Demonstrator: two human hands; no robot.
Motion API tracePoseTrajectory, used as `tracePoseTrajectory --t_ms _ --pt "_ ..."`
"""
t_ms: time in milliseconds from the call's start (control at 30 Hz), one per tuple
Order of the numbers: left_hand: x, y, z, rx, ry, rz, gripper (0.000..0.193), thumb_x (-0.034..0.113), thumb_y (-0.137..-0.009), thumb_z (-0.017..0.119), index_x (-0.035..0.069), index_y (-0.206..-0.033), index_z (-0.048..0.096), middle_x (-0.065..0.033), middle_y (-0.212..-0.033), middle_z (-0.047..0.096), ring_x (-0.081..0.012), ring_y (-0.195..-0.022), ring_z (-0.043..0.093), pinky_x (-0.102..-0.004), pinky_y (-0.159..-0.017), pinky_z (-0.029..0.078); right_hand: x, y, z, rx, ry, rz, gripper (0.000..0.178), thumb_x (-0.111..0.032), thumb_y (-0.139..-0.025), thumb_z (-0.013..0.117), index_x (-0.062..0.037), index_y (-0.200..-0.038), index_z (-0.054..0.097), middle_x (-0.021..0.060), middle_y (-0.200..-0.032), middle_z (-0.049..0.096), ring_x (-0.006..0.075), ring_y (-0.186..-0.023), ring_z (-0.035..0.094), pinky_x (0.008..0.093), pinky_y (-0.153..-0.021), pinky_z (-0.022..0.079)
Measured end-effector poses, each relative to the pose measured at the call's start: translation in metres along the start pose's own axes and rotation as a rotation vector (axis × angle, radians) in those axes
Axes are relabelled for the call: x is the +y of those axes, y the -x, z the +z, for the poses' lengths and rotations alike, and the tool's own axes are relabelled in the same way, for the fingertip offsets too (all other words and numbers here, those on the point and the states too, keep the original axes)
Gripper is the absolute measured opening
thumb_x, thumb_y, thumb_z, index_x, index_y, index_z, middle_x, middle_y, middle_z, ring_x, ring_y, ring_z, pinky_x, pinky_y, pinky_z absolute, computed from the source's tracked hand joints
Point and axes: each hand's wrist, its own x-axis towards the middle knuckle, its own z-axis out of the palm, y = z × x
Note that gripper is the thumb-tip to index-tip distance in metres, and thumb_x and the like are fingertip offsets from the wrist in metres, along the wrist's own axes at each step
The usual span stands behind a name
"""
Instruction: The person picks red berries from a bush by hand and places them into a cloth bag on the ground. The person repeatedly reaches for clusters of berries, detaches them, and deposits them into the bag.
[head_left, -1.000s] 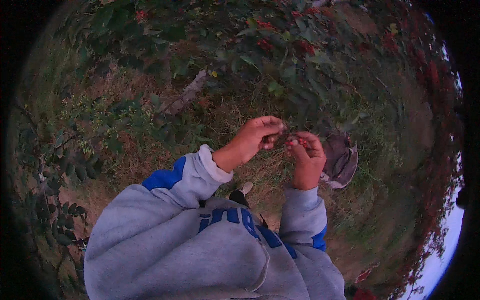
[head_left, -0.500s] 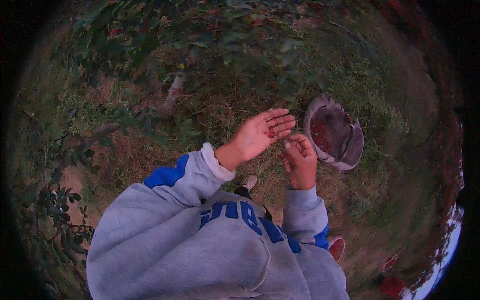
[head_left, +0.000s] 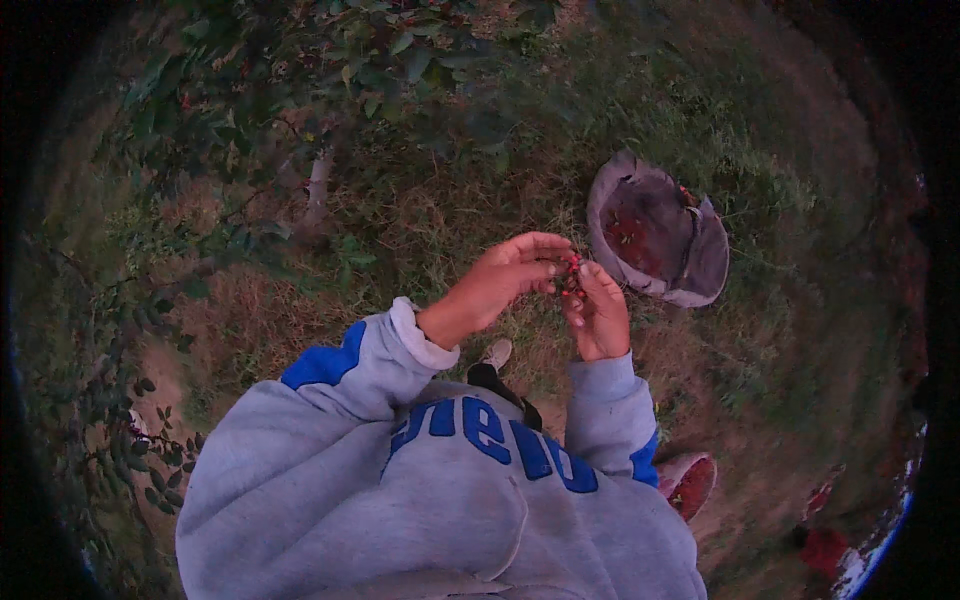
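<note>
Both hands — left hand point(head_left: 510, 275), right hand point(head_left: 598, 312) — pinch small red berries point(head_left: 571, 272) together; a loose grip could drop them into grass, short of the grey bucket point(head_left: 700, 268).

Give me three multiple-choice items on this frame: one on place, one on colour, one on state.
1. Where does the round grey fabric basket lie?
A. On the grass right of the hands
B. On the person's lap
C. Hung in the tree

2. What colour are the small round berries between the fingers?
A. Yellow
B. Red
C. White

3. How do the left hand and right hand stand?
A. Far apart at the sides
B. Both in pockets
C. Together, fingertips meeting over the berries

Answers: 1 A, it sits on the ground past the right hand. 2 B, they show red. 3 C, fingers of both close around the cluster.
</note>
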Motion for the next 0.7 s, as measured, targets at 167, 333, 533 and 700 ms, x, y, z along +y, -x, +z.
tracePoseTrajectory --t_ms 167,333,533,700 --pt "-0.010 -0.004 0.014 0.020 -0.283 0.033 0.027 0.010 -0.077 0.053 0.001 -0.102 0.047 -0.0048 -0.091 0.053 -0.0111 -0.078 0.050 -0.0245 -0.063 0.042 -0.005 0.006 -0.017 -0.071 0.015 0.030 0.008 -0.013 -0.080 0.049 -0.0053 -0.082 0.049 0.0019 -0.067 0.052 0.0038 -0.046 0.041 0.0137 -0.036 0.028" --pt "-0.022 -0.007 0.019 0.028 0.012 -0.040 0.022 0.010 -0.078 0.052 0.000 -0.097 0.049 -0.0059 -0.089 0.054 -0.0121 -0.076 0.053 -0.0235 -0.064 0.046 -0.016 0.013 -0.023 -0.094 0.034 0.022 0.011 -0.013 -0.079 0.051 -0.0038 -0.086 0.050 0.0014 -0.066 0.052 0.0044 -0.046 0.044 0.0148 -0.036 0.030" --pt "-0.026 -0.011 0.028 -0.010 0.221 -0.063 0.021 0.009 -0.078 0.051 -0.002 -0.096 0.048 -0.0092 -0.091 0.055 -0.0149 -0.077 0.056 -0.0242 -0.067 0.049 -0.023 0.017 -0.024 -0.098 0.076 -0.071 0.013 -0.010 -0.079 0.049 -0.0028 -0.090 0.049 0.0019 -0.068 0.052 0.0041 -0.047 0.044 0.0144 -0.037 0.030" --pt "-0.024 -0.012 0.036 0.004 0.120 -0.027 0.020 0.005 -0.078 0.049 -0.003 -0.096 0.048 -0.0100 -0.089 0.055 -0.0159 -0.075 0.057 -0.0248 -0.066 0.049 -0.029 0.021 -0.025 -0.099 0.087 -0.092 0.012 -0.011 -0.080 0.049 -0.0039 -0.089 0.050 0.0017 -0.068 0.052 0.0047 -0.047 0.043 0.0151 -0.037 0.031"
